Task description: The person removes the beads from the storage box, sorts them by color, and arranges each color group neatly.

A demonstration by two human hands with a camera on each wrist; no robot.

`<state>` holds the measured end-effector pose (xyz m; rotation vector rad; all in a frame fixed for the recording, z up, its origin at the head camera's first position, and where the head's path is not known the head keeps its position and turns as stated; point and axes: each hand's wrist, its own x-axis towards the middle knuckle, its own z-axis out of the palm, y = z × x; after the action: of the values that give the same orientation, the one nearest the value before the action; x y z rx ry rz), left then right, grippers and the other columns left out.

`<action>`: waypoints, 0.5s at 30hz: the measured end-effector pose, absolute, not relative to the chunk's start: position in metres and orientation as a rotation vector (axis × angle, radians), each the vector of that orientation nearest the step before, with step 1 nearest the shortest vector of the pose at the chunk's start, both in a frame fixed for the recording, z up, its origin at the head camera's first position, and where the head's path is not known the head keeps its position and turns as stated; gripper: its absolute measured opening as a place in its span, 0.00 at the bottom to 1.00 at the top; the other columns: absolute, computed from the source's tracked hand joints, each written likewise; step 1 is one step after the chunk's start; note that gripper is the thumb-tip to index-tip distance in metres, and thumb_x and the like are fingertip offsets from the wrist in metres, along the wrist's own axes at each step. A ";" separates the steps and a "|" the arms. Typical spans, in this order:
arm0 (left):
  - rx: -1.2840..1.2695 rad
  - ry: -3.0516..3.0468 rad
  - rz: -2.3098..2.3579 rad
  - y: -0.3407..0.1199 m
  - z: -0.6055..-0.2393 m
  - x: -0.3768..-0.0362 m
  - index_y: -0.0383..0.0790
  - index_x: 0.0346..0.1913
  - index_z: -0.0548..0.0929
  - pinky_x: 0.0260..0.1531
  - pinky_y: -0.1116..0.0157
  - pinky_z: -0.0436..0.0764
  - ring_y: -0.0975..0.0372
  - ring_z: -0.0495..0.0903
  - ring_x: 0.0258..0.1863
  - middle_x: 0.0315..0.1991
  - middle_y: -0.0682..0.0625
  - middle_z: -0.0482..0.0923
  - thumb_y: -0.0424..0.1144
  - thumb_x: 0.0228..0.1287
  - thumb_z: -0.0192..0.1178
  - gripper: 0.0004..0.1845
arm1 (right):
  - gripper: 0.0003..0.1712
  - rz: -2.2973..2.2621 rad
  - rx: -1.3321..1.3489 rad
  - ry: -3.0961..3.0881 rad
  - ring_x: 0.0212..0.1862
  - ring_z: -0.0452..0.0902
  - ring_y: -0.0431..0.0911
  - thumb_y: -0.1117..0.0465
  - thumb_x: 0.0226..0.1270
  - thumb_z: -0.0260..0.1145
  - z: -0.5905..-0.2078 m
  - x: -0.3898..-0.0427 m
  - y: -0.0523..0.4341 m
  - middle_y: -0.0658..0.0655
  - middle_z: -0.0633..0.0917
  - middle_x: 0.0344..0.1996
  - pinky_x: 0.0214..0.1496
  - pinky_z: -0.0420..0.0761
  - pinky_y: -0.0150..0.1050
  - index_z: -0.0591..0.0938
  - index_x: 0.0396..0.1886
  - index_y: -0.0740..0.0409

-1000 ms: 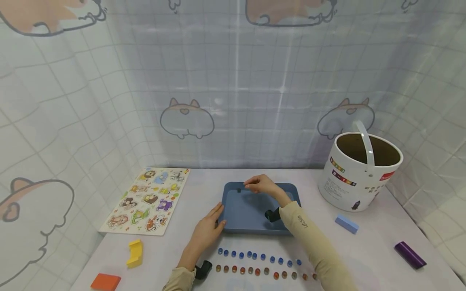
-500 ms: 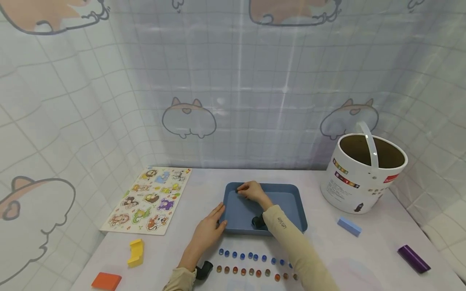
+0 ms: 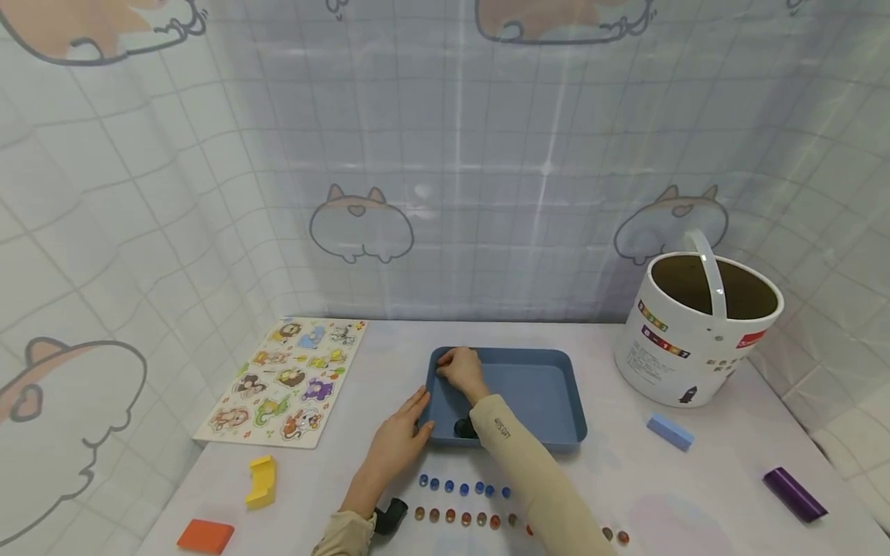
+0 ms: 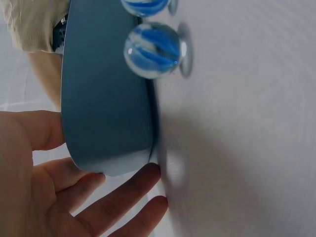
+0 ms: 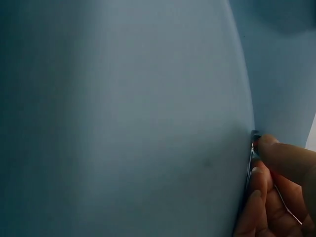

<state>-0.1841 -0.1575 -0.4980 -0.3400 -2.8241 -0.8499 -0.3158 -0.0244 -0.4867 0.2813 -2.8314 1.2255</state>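
A shallow blue tray (image 3: 531, 398) lies on the table. Inside its far left corner, my right hand (image 3: 460, 372) pinches a small clear glass marble (image 5: 255, 146) with a hint of orange, partly hidden by the thumb and fingers. My left hand (image 3: 398, 442) rests against the tray's left side, fingers fairly straight, thumb at the near rim. In front of the tray runs a row of blue marbles (image 3: 464, 489), seen close as a blue-streaked glass marble (image 4: 153, 50) in the left wrist view. Nearer still is a row of brownish-orange marbles (image 3: 467, 519), partly covered by my right sleeve.
An animal puzzle board (image 3: 285, 386) lies at the left, with a yellow block (image 3: 261, 483) and a red block (image 3: 205, 536) before it. At the right stand a white handled bucket (image 3: 688, 347), a light blue block (image 3: 670, 432) and a purple block (image 3: 795, 494).
My right hand has moved left across the tray, and down into its far left corner, where a small dark thing lay nearby earlier. The left hand has stayed at the tray's side.
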 end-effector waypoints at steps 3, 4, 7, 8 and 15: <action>-0.336 -2.829 -0.844 -0.158 -0.498 -0.183 0.34 0.69 0.69 0.58 0.51 0.77 0.50 0.72 0.66 0.72 0.44 0.65 0.42 0.67 0.59 0.30 | 0.08 1.187 0.311 -2.835 0.36 0.84 0.50 0.63 0.56 0.73 -0.488 -0.315 -0.027 0.56 0.89 0.33 0.40 0.84 0.42 0.89 0.37 0.58; -0.334 -2.832 -0.842 -0.158 -0.498 -0.183 0.34 0.69 0.69 0.59 0.51 0.77 0.50 0.72 0.66 0.72 0.44 0.65 0.42 0.67 0.59 0.30 | 0.08 1.175 0.327 -2.841 0.37 0.84 0.49 0.62 0.56 0.74 -0.488 -0.316 -0.027 0.56 0.89 0.33 0.40 0.84 0.41 0.89 0.37 0.58; -0.329 -2.833 -0.840 -0.158 -0.498 -0.182 0.34 0.68 0.69 0.60 0.51 0.76 0.50 0.71 0.67 0.72 0.44 0.65 0.42 0.67 0.59 0.30 | 0.09 1.169 0.379 -2.851 0.37 0.84 0.49 0.62 0.56 0.74 -0.489 -0.317 -0.026 0.56 0.89 0.34 0.40 0.84 0.40 0.89 0.37 0.58; -0.326 -2.834 -0.842 -0.158 -0.497 -0.182 0.34 0.68 0.69 0.60 0.51 0.76 0.50 0.71 0.67 0.72 0.44 0.65 0.42 0.67 0.60 0.30 | 0.08 1.175 0.390 -2.854 0.38 0.84 0.49 0.62 0.56 0.74 -0.489 -0.318 -0.026 0.56 0.89 0.34 0.40 0.84 0.40 0.89 0.37 0.58; -0.325 -2.830 -0.843 -0.156 -0.495 -0.181 0.34 0.68 0.69 0.59 0.51 0.76 0.49 0.72 0.66 0.72 0.44 0.65 0.42 0.67 0.59 0.30 | 0.08 1.214 0.480 -2.850 0.36 0.84 0.48 0.60 0.57 0.73 -0.486 -0.321 -0.017 0.56 0.89 0.34 0.38 0.84 0.38 0.89 0.37 0.57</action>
<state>-0.1813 -0.1561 -0.4950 -0.3248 -2.8297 -0.8426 -0.3206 -0.0171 -0.4856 0.4796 -2.8500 1.2138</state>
